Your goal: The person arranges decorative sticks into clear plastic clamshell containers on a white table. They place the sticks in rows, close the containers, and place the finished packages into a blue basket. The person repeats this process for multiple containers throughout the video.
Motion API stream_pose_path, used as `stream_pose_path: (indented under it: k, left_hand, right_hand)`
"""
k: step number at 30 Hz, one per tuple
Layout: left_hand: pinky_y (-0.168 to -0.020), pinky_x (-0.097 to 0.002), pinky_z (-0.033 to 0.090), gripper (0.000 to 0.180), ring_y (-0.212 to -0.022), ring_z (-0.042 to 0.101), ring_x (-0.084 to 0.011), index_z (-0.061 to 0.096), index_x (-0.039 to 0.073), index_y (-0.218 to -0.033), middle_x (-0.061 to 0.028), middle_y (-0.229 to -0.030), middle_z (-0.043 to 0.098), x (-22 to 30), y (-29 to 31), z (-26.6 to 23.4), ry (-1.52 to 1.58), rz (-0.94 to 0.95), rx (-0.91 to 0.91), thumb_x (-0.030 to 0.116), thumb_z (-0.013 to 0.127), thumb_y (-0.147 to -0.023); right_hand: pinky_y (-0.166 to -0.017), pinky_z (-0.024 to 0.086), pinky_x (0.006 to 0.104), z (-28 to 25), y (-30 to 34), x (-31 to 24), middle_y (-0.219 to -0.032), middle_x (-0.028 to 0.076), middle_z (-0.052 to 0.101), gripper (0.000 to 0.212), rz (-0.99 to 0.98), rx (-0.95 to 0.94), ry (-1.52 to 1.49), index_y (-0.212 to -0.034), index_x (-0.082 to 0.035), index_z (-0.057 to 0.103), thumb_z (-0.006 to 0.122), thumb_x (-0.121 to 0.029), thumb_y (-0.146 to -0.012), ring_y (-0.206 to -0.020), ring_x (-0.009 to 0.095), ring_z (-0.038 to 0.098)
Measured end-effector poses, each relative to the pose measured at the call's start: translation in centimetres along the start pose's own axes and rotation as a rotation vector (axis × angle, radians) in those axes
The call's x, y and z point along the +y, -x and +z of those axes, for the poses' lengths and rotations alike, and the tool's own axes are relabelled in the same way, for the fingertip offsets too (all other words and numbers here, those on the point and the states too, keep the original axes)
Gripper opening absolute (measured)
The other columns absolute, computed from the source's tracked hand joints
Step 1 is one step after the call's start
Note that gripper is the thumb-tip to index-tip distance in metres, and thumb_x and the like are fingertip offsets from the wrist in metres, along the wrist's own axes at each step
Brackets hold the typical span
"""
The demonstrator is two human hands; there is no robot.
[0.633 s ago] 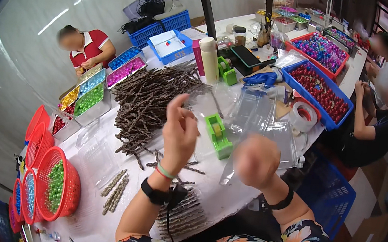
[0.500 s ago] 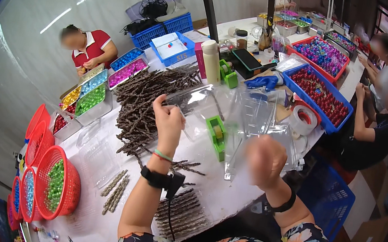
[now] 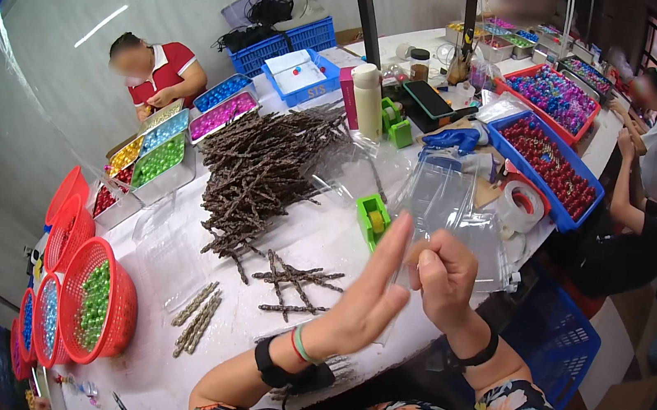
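Observation:
My left hand [image 3: 366, 297] is held up over the table's near edge, fingers stretched out flat and empty. Close beside it, my right hand [image 3: 445, 278] is closed in a pinch on what looks like a clear plastic bag [image 3: 390, 317], faintly visible between the hands. Just beyond the fingers stands a green tape dispenser [image 3: 372, 217]. Flat clear bags [image 3: 488, 255] lie behind my right hand. To the left are a few crossed dark brown twisted sticks [image 3: 293, 287] and a large heap of similar sticks [image 3: 259, 163]. My left forearm partly hides more sticks in a row.
Red baskets of beads [image 3: 122, 319] and metal trays of coloured beads [image 3: 174, 176] line the left side. A blue crate of red beads [image 3: 594, 203], a tape roll [image 3: 521, 205] and a cream bottle [image 3: 368, 102] stand right and back. Co-workers sit left and right.
My left hand has come down and right toward my right hand, and its curled fingers have straightened. The clear plastic no longer stretches across the heap. My right hand, blurred before, is now sharper.

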State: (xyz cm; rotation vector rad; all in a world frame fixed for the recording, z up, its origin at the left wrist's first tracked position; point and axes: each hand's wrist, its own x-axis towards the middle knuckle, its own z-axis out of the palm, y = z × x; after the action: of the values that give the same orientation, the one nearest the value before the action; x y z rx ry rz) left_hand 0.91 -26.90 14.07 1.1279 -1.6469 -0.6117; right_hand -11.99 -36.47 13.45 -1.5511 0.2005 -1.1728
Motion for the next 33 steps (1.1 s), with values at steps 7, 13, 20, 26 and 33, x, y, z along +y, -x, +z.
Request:
stream_pose_path:
  k: [7, 13, 20, 26, 33]
  left_hand:
    - [-0.123, -0.0411, 0.014, 0.078, -0.155, 0.011, -0.0376, -0.004, -0.006, -0.158, -0.0267, -0.166, 0.004, 0.5, 0.5, 0.6, 0.143, 0.028, 0.037, 0.021, 0.042, -0.103]
    - [-0.123, -0.0415, 0.014, 0.077, -0.155, 0.010, -0.0378, -0.003, -0.006, -0.158, -0.0255, -0.167, 0.004, 0.8, 1.0, 0.1, 0.105, 0.018, 0.020, 0.025, 0.042, -0.104]
    - [-0.123, -0.0414, 0.013, 0.079, -0.155, 0.009, -0.0373, -0.003, -0.005, -0.159, -0.0247, -0.167, 0.004, 1.1, 1.1, 0.0, 0.160, -0.002, 0.033, 0.028, 0.044, -0.104]
    - [-0.122, -0.0414, 0.020, 0.085, -0.154, 0.016, -0.0385, -0.003, -0.005, -0.159, -0.0254, -0.167, 0.005, 0.9, 1.4, 0.0, 0.192, 0.000, 0.075, 0.031, 0.050, -0.103]
    - [-0.110, -0.0432, 0.041, 0.073, -0.134, 0.048, -0.0460, 0.021, -0.007, -0.155, -0.0316, -0.155, 0.033, -0.1, 1.6, -1.9, -0.461, 0.138, 0.034, 0.024, 0.057, -0.099]
  right_hand:
    - [-0.055, 0.043, 0.0237, 0.6, -0.2, -1.1, -0.076, 0.003, 0.061, 0.016, -0.052, -0.161, -0.092, -0.091, 0.001, 0.060, 0.046, -0.002, -0.099, -0.061, 0.005, 0.052]
    - [-0.056, 0.044, 0.0239, 0.8, 0.0, -0.4, -0.075, 0.002, 0.059, 0.017, -0.042, -0.198, -0.253, -0.091, 0.000, 0.058, 0.049, -0.009, -0.103, -0.062, 0.006, 0.054]
    - [-0.056, 0.045, 0.0240, 1.2, -0.2, -0.5, -0.079, 0.003, 0.060, 0.027, -0.128, -0.211, -0.116, -0.095, -0.001, 0.056, 0.050, -0.024, -0.108, -0.062, 0.007, 0.055]
    - [-0.055, 0.046, 0.0250, 1.5, -0.3, -0.6, -0.079, 0.004, 0.062, 0.020, -0.156, -0.204, 0.010, -0.098, -0.001, 0.057, 0.050, -0.018, -0.107, -0.060, 0.009, 0.057]
    - [-0.051, 0.049, 0.0310, 0.9, -1.2, -1.2, -0.070, 0.008, 0.065, 0.004, -0.403, -0.172, 0.396, -0.089, -0.002, 0.061, 0.064, -0.004, -0.091, -0.054, 0.021, 0.063]
